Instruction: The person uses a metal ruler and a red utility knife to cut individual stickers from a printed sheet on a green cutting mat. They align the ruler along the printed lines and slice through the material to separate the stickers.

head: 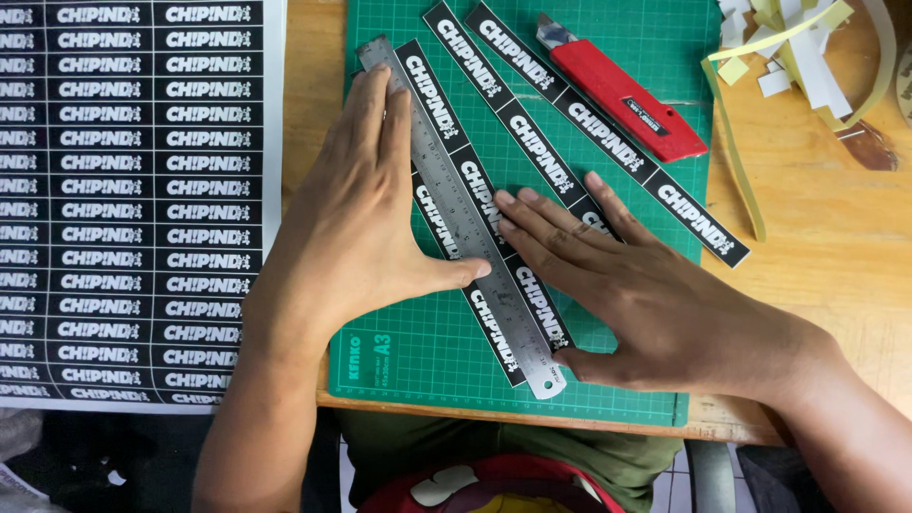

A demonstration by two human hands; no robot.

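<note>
hands press flat at mid-frame: the left hand (366, 214), fingers spread open, pins a steel ruler (461, 214) diagonally over a black label strip (494, 328) on the green cutting mat (418, 347), likely to keep it straight. the right hand (627, 290), open-palmed, steadies it. a red utility knife (622, 90) lies at upper right.

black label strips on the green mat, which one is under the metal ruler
The leftmost black label strip, lying beneath the steel ruler both hands press; the other two strips lie uncovered towards the red knife.
</note>
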